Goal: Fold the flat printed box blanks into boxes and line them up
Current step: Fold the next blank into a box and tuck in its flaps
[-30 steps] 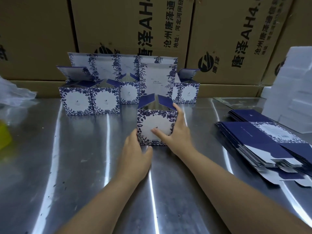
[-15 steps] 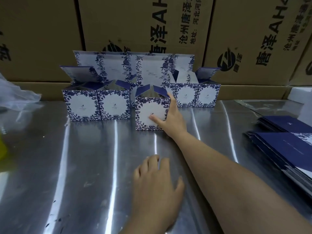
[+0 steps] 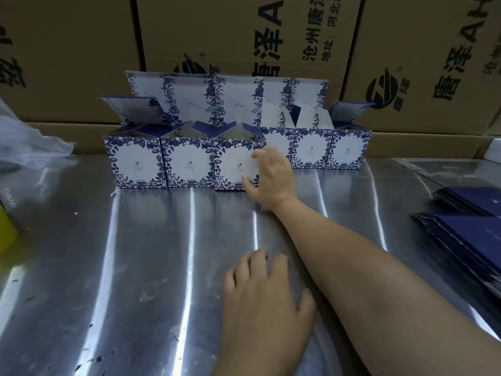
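Note:
A newly folded blue-and-white floral box (image 3: 235, 164) stands third in the front row, beside two matching boxes (image 3: 135, 164) on its left. My right hand (image 3: 271, 177) is at its right front corner, fingers spread and loose; the motion blur hides whether they touch it. My left hand (image 3: 265, 302) lies flat on the steel table (image 3: 135, 267), near me, holding nothing. More folded boxes (image 3: 311, 149) with lids up stand behind and to the right. Flat navy blanks (image 3: 471, 234) are stacked at the right edge.
Large brown cartons (image 3: 244, 50) form a wall right behind the boxes. Crumpled clear plastic (image 3: 27, 142) lies at the far left, with a yellow object (image 3: 6, 229) at the left edge. A white foam piece (image 3: 494, 150) shows at the far right.
My right hand slid the box away from me into the front row beside the other two. My left hand let go of it and came back to rest flat on the table.

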